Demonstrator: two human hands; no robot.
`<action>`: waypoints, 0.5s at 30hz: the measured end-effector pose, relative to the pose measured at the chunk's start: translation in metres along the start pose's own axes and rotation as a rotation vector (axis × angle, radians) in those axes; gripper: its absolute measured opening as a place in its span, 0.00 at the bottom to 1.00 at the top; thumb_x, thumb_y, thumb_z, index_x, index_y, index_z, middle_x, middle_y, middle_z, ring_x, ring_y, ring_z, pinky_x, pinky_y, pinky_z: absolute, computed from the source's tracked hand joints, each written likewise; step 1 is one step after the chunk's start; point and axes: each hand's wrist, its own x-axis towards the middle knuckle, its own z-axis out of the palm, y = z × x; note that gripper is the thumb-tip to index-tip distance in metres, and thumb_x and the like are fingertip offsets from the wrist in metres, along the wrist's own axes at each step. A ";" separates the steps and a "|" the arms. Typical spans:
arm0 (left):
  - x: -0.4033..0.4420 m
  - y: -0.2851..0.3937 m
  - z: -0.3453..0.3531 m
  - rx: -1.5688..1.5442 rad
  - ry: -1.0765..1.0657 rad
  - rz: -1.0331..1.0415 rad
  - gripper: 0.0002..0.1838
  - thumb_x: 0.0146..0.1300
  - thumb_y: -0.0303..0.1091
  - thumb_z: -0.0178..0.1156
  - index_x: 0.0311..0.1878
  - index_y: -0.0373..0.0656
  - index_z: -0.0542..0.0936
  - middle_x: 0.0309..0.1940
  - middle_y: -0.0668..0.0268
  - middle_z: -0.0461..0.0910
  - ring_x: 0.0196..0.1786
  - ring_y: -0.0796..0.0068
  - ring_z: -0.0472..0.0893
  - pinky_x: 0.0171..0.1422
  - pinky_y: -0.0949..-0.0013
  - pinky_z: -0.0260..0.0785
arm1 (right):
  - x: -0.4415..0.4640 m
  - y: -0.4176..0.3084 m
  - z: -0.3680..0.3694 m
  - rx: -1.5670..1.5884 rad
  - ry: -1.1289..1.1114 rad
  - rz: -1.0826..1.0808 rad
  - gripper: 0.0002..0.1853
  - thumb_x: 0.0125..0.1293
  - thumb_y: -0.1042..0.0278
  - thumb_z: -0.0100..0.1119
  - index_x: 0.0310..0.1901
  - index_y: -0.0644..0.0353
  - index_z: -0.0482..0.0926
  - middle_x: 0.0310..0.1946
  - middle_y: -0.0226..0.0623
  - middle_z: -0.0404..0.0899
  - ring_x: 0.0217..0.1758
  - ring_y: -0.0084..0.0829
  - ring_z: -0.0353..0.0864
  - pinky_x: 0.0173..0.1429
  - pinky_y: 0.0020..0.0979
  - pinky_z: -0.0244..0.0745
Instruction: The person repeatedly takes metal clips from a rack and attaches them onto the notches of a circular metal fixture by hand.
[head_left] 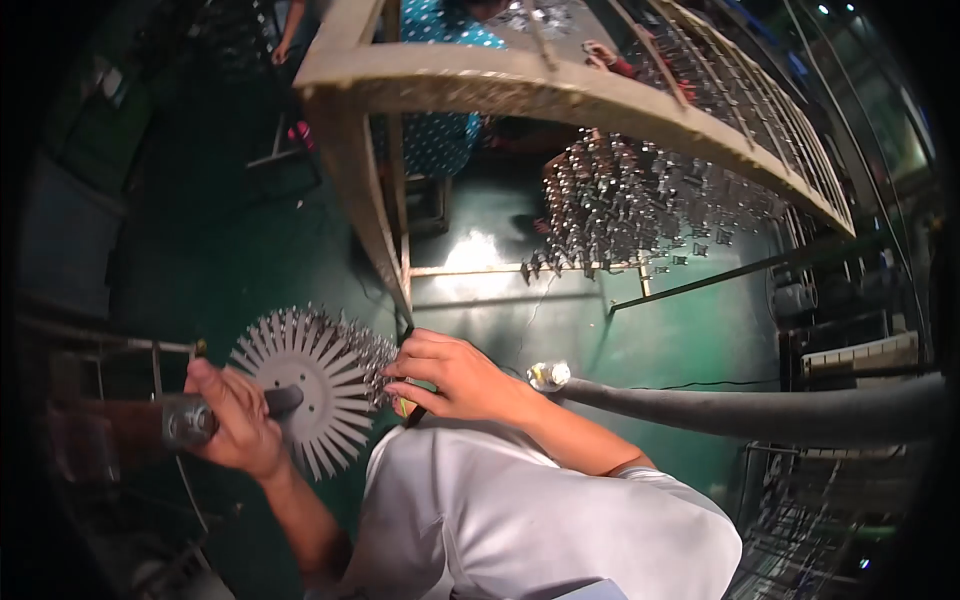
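A round grey wheel [305,385] with many flat radial slats stands at the lower left. Small shiny metal parts [350,345] line its upper and right rim. My left hand [235,420] is closed around the wheel's short grey shaft [285,401], beside a clear-ended cylinder [189,421]. At the right rim, my right hand [450,375] has its fingers curled and its thumb close to them, among the metal parts. What lies between those fingertips is too small to make out.
A beige metal frame [560,90] rises ahead. Many small metal parts [630,200] hang behind it. A person in a dotted teal garment [435,140] is beyond the frame, and another person's hand [600,55] shows at the top. A thick grey pipe [740,410] runs right.
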 end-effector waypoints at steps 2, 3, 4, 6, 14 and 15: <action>0.000 0.006 0.006 0.031 0.003 0.010 0.22 0.78 0.32 0.52 0.23 0.44 0.63 0.11 0.75 0.57 0.12 0.87 0.54 0.15 0.78 0.45 | 0.009 0.008 -0.039 -0.105 0.338 0.014 0.10 0.62 0.71 0.71 0.43 0.65 0.85 0.33 0.40 0.82 0.34 0.36 0.81 0.40 0.35 0.77; 0.000 0.006 0.006 0.022 -0.006 0.013 0.22 0.78 0.32 0.53 0.23 0.44 0.63 0.11 0.75 0.57 0.12 0.87 0.54 0.15 0.78 0.45 | 0.013 0.013 -0.062 -0.157 0.553 0.111 0.12 0.62 0.73 0.70 0.46 0.65 0.84 0.35 0.40 0.83 0.35 0.35 0.83 0.39 0.34 0.77; -0.005 0.005 0.006 0.022 -0.011 0.012 0.22 0.78 0.33 0.53 0.23 0.44 0.63 0.11 0.75 0.57 0.12 0.88 0.54 0.15 0.78 0.45 | 0.017 0.019 -0.084 -0.184 0.765 0.216 0.14 0.62 0.75 0.70 0.49 0.65 0.83 0.36 0.41 0.84 0.36 0.33 0.84 0.38 0.33 0.77; -0.005 0.004 0.006 0.033 -0.008 0.007 0.22 0.78 0.33 0.53 0.23 0.44 0.63 0.11 0.75 0.56 0.12 0.88 0.54 0.14 0.78 0.45 | 0.036 0.032 -0.134 -0.464 1.152 0.157 0.13 0.66 0.77 0.66 0.51 0.68 0.82 0.36 0.46 0.83 0.35 0.34 0.83 0.41 0.30 0.77; -0.009 0.003 0.009 0.063 0.011 0.010 0.24 0.78 0.35 0.54 0.21 0.46 0.62 0.10 0.76 0.56 0.11 0.88 0.53 0.14 0.78 0.45 | 0.078 0.080 -0.233 0.360 1.739 -0.438 0.25 0.70 0.72 0.62 0.67 0.67 0.73 0.45 0.51 0.86 0.39 0.37 0.87 0.46 0.36 0.82; -0.010 0.005 0.010 0.074 0.016 0.011 0.25 0.78 0.35 0.54 0.21 0.46 0.61 0.10 0.76 0.56 0.11 0.88 0.53 0.14 0.78 0.45 | 0.083 0.077 -0.237 0.651 1.701 -0.527 0.25 0.71 0.72 0.62 0.67 0.68 0.72 0.44 0.49 0.86 0.38 0.36 0.87 0.45 0.35 0.82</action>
